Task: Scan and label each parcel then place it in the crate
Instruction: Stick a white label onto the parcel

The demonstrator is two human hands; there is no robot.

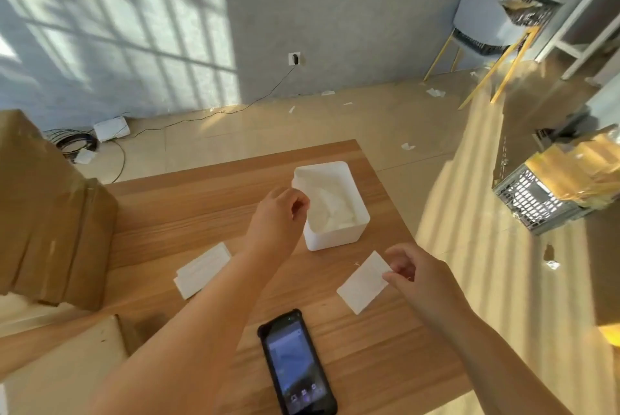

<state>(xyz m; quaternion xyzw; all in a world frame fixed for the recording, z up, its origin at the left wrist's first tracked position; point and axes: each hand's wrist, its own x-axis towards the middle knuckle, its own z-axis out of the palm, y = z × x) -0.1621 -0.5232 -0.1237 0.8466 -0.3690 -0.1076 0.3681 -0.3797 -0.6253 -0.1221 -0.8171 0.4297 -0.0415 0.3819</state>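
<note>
My right hand point(411, 272) pinches one corner of a white label sheet point(364, 282) just above the wooden table point(188, 210). My left hand point(280, 213) hovers at the rim of a white bin point(335, 237) that holds crumpled white paper; its fingers are curled, and whether they hold anything I cannot tell. A black handheld scanner point(297, 364) lies screen-up near the table's front edge. A small stack of white labels point(201, 270) lies to the left. Brown taped parcels point(43, 213) are piled at the table's left. A grey crate point(536, 200) with parcels sits on the floor at right.
A flat cardboard box point(63, 367) lies at the table's front left corner. A chair point(486, 25) carrying a dark crate stands at the back wall. Paper scraps litter the floor. Cables and a white router point(110, 128) lie by the wall at left.
</note>
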